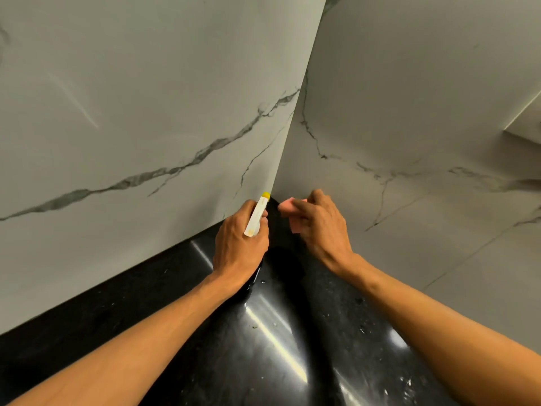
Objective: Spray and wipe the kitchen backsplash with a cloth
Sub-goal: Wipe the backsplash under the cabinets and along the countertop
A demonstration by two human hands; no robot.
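Note:
Two white marble backsplash panels with grey veins meet in a corner: the left panel [140,112] and the right panel [409,98]. My left hand [237,244] grips a spray bottle [257,215] with a white head and yellow nozzle tip, pointed toward the corner. The bottle's body is hidden under my hand. My right hand [319,227] is closed on a pink cloth [288,207], held low near the right panel, just above the counter. Both hands are close together at the base of the corner.
A glossy black countertop [263,332] runs under both panels, with light streaks and a few small droplets or specks on it. A white ledge or fitting [527,124] juts from the right panel at the far right edge.

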